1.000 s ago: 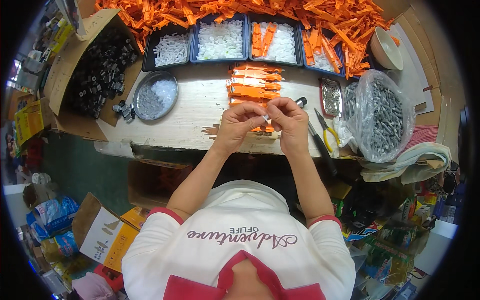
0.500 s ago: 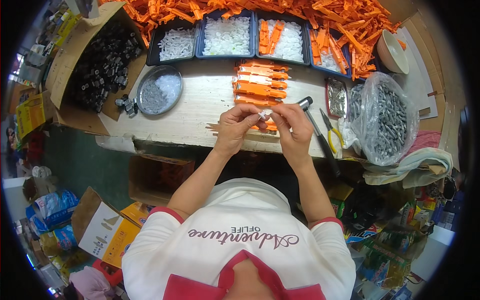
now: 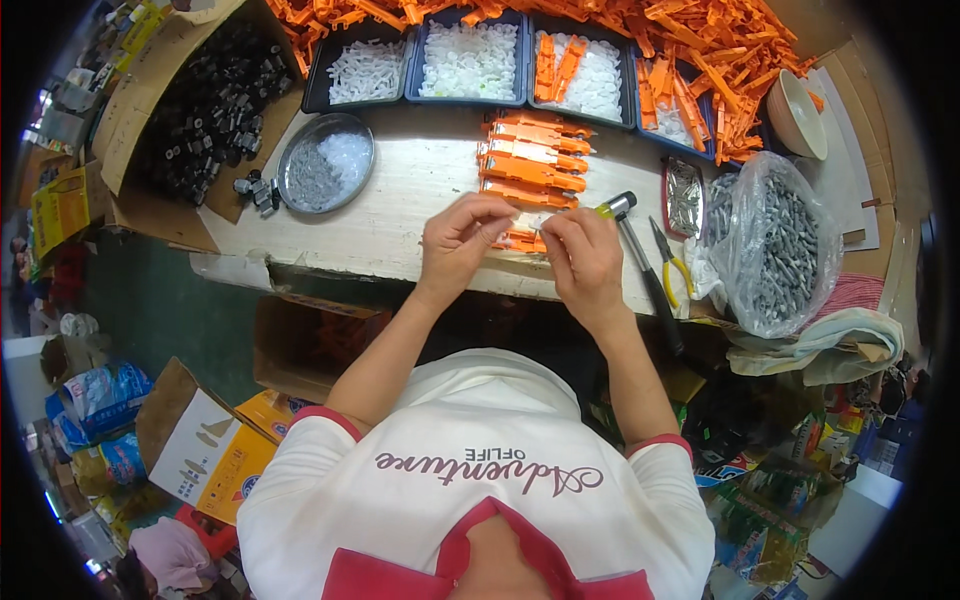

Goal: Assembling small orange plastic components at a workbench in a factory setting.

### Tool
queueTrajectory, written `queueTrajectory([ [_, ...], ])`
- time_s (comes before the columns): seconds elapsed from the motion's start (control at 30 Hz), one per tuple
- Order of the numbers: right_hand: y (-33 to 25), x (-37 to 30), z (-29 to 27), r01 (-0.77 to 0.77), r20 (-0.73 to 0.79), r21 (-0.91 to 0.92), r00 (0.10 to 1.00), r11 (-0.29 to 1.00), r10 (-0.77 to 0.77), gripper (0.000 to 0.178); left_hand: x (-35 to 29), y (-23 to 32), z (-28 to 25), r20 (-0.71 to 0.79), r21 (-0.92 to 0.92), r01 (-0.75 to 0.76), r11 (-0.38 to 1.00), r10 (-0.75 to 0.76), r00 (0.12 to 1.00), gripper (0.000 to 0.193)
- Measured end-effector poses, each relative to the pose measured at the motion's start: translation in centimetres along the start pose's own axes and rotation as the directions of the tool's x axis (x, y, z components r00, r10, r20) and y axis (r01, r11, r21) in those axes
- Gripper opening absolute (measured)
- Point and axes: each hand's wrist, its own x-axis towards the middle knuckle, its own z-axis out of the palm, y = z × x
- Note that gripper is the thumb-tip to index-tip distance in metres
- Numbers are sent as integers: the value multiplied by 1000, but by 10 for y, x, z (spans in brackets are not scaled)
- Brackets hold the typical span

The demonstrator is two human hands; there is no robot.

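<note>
A row of orange plastic housings (image 3: pixel 533 165) lies across the middle of the table, several of them side by side. Over the nearest housing (image 3: pixel 522 242), my right hand (image 3: pixel 588 258) pinches a small white plastic part (image 3: pixel 537 222) between thumb and forefinger. My left hand (image 3: pixel 458 248) is just left of it, thumb and forefinger brought together at the same housing. Whatever those left fingertips hold is too small to make out. A hammer (image 3: pixel 645 265) lies right of my right hand, with yellow-handled pliers (image 3: pixel 672 262) beyond it.
Behind the row stand trays of white parts (image 3: pixel 460 62) and a heap of orange housings (image 3: pixel 700 50). At left are a round metal dish (image 3: pixel 325 165) and a carton of black parts (image 3: pixel 205 130). A bag of grey metal parts (image 3: pixel 785 245) and a screw tin (image 3: pixel 684 197) sit right.
My fingertips, together around the small white part before, have moved slightly apart, the left hand leftward. The white part stays at my right fingertips. The whole view has shifted a little.
</note>
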Motion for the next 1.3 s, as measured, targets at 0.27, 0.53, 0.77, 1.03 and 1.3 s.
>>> queueTrajectory([
  [0.27, 20, -5, 15, 173, 373, -186, 923, 967, -93, 9, -7, -8, -17, 223, 669, -357, 652, 282, 933, 14],
  [0.53, 22, 2, 19, 244, 427, -161, 891, 956, -155, 9, -9, -22, -9, 233, 679, -330, 655, 233, 944, 12],
  [0.77, 20, 3, 22, 237, 442, -140, 884, 961, -154, 8, -9, -21, -8, 217, 682, -293, 670, 197, 956, 14],
  [1.03, 14, 9, 23, 188, 484, -154, 870, 970, -92, 8, -9, -20, -7, 212, 691, -288, 663, 195, 958, 14],
  [1.3, 29, -2, 2, 76, 340, -161, 940, 984, -16, 8, -10, -18, -4, 160, 734, -185, 653, 98, 982, 22],
])
